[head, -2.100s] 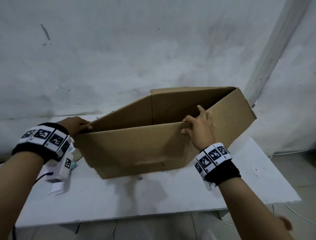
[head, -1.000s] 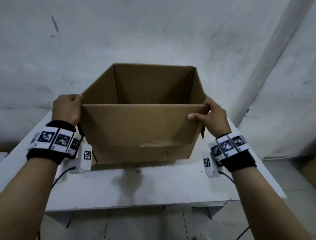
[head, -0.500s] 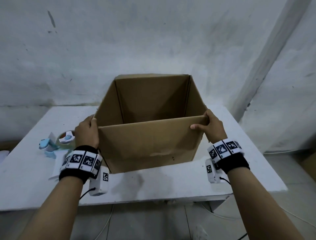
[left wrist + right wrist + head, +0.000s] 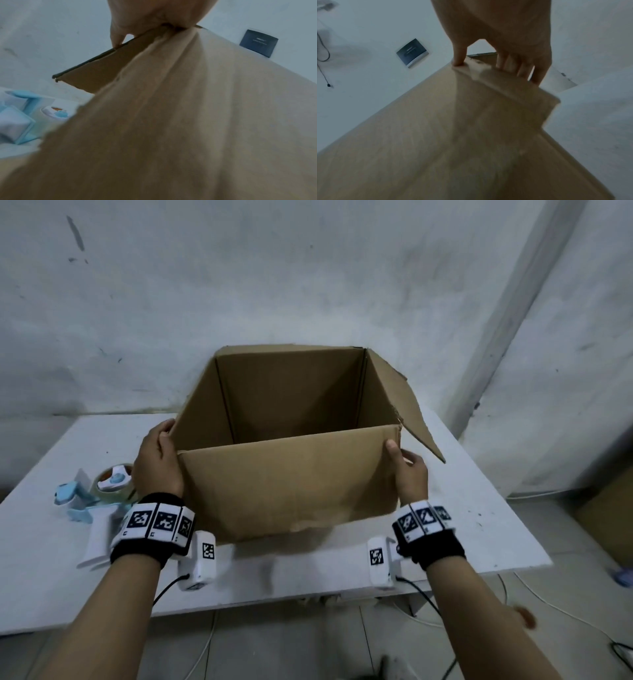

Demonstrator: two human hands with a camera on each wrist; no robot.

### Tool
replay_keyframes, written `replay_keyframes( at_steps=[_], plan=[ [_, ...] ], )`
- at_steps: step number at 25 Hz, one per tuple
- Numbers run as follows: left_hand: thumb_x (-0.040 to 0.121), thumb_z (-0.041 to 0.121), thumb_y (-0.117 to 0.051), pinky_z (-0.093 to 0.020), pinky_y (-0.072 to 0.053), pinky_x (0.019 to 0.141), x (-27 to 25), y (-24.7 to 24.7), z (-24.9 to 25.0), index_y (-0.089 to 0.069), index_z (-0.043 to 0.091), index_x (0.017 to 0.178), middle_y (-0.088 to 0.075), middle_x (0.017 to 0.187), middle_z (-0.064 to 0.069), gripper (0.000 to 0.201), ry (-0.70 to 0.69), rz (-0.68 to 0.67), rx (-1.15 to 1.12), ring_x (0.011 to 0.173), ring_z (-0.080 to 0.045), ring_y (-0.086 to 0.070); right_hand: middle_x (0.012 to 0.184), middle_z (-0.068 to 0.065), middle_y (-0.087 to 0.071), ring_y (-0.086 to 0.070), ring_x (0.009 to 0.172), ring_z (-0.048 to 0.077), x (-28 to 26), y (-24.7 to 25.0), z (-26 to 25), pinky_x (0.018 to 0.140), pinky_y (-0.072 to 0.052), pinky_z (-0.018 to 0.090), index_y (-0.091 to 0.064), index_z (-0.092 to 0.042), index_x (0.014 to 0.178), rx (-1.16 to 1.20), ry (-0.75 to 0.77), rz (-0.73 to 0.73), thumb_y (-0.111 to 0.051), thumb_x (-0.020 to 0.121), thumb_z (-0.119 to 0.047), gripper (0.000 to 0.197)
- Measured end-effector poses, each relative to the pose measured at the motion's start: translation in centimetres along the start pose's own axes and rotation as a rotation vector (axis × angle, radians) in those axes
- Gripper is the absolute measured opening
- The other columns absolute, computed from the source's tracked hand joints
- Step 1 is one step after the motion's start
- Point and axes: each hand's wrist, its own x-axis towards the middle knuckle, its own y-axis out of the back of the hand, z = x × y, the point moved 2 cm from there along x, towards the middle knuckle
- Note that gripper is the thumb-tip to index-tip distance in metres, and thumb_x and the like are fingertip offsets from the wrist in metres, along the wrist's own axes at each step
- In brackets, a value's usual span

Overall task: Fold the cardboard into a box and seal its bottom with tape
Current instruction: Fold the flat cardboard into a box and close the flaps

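The brown cardboard box [image 4: 291, 481] stands on the white table [image 4: 479, 525] as a squared tube, its open end tilted towards me. Its right flap [image 4: 404, 409] splays outward. My left hand [image 4: 157, 463] grips the near left corner, fingers over the left wall. My right hand [image 4: 409, 474] holds the near right corner: thumb [image 4: 459, 56] on the front panel, fingers on the side. The wrist views show blurred cardboard [image 4: 171, 121] [image 4: 436, 135] under each hand [image 4: 154, 13] [image 4: 496, 33]. A blue and white tape dispenser [image 4: 92, 498] [image 4: 17, 119] lies left of the box.
A grey-white wall rises right behind the table. Cables [image 4: 548, 607] trail on the tiled floor below the table's front edge. More brown cardboard [image 4: 609, 515] sits on the floor at the far right. A dark plate [image 4: 257, 43] [image 4: 411, 52] hangs on a wall.
The skewed cardboard has been squared into a tube and brought lower and nearer. My left hand slid to the near left corner. The right flap has swung outward.
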Motion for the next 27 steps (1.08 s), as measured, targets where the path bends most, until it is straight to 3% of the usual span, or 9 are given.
replay_keyframes(
  at_steps=[3, 7, 10, 12, 15, 18, 21, 24, 27],
  plan=[
    [0.098, 0.017, -0.025, -0.037, -0.038, 0.101, -0.4, -0.1, -0.1, -0.053, 0.015, 0.126, -0.056, 0.131, -0.011, 0.040, 0.019, 0.016, -0.006, 0.121, -0.030, -0.049, 0.146, 0.011, -0.041, -0.040, 0.133, 0.028, 0.6, 0.3, -1.7, 0.107, -0.033, 0.037, -0.027, -0.015, 0.146, 0.044, 0.077, -0.085, -0.064, 0.086, -0.023, 0.072],
    [0.098, 0.017, -0.025, -0.037, -0.038, 0.100, -0.7, -0.2, -0.1, -0.054, 0.014, 0.125, -0.057, 0.129, -0.012, 0.040, 0.012, 0.040, -0.048, 0.120, -0.030, -0.050, 0.149, 0.004, -0.037, -0.045, 0.128, 0.024, -0.3, -0.1, -4.4, 0.099, -0.040, 0.029, -0.020, -0.028, 0.147, 0.134, 0.304, -0.112, -0.060, 0.088, -0.011, 0.073],
    [0.098, 0.016, -0.025, -0.035, -0.039, 0.098, -0.8, 0.0, -0.1, -0.054, 0.013, 0.124, -0.057, 0.128, -0.012, 0.039, -0.006, 0.044, -0.058, 0.119, -0.030, -0.051, 0.150, 0.001, -0.036, -0.038, 0.134, 0.021, -0.9, -1.9, -5.1, 0.105, -0.038, 0.033, -0.029, -0.031, 0.144, -0.147, 0.551, -0.180, -0.058, 0.090, -0.015, 0.063],
    [0.098, 0.016, -0.025, -0.036, -0.039, 0.098, -0.8, 0.1, -0.1, -0.054, 0.014, 0.124, -0.057, 0.128, -0.011, 0.039, -0.018, 0.028, -0.059, 0.119, -0.029, -0.050, 0.150, 0.000, -0.033, -0.027, 0.139, 0.024, -0.9, -3.0, -4.5, 0.110, -0.033, 0.044, -0.035, -0.033, 0.141, -0.499, 0.634, -0.161, -0.053, 0.092, -0.025, 0.052],
    [0.099, 0.019, -0.025, -0.037, -0.037, 0.101, -0.7, 0.1, -0.5, -0.052, 0.015, 0.126, -0.055, 0.131, -0.011, 0.038, 0.001, -0.008, -0.053, 0.121, -0.030, -0.048, 0.152, -0.002, -0.024, -0.012, 0.144, 0.023, -1.0, -3.2, -3.3, 0.113, -0.022, 0.056, -0.035, -0.035, 0.140, -0.865, 0.637, -0.144, -0.036, 0.097, -0.038, 0.042],
    [0.099, 0.019, -0.025, -0.036, -0.036, 0.101, -0.7, 0.2, -0.6, -0.050, 0.014, 0.127, -0.053, 0.132, -0.012, 0.038, 0.005, -0.033, -0.065, 0.122, -0.030, -0.047, 0.152, -0.001, -0.025, -0.012, 0.145, 0.021, -1.3, -3.0, -3.7, 0.116, -0.002, 0.054, -0.033, -0.032, 0.141, -1.048, 0.650, -0.151, -0.027, 0.098, -0.042, 0.044],
    [0.100, 0.018, -0.024, -0.035, -0.037, 0.100, -0.7, 0.2, -0.5, -0.050, 0.012, 0.127, -0.053, 0.132, -0.013, 0.038, 0.005, -0.043, -0.078, 0.122, -0.030, -0.047, 0.155, 0.002, -0.022, -0.015, 0.144, 0.024, -0.7, -4.7, -5.6, 0.116, -0.004, 0.048, -0.026, -0.027, 0.144, -1.180, 0.677, -0.242, -0.027, 0.097, -0.048, 0.052],
    [0.100, 0.019, -0.024, -0.037, -0.037, 0.101, -0.8, 0.2, -0.7, -0.050, 0.013, 0.128, -0.053, 0.132, -0.013, 0.038, -0.008, -0.037, -0.078, 0.122, -0.030, -0.048, 0.159, 0.002, -0.006, -0.006, 0.145, 0.030, 1.2, -7.0, -6.9, 0.116, -0.003, 0.049, -0.011, -0.034, 0.148, -1.300, 0.588, -0.393, -0.026, 0.095, -0.053, 0.058],
    [0.100, 0.020, -0.024, -0.038, -0.038, 0.100, -0.8, 0.3, -0.9, -0.049, 0.014, 0.128, -0.054, 0.131, -0.012, 0.038, -0.013, -0.043, -0.018, 0.120, -0.031, -0.049, 0.160, 0.000, -0.006, -0.004, 0.146, 0.029, 1.6, -7.0, -6.8, 0.116, -0.001, 0.050, -0.012, -0.039, 0.147, -1.312, 0.579, -0.425, -0.027, 0.094, -0.056, 0.057]
  ],
)
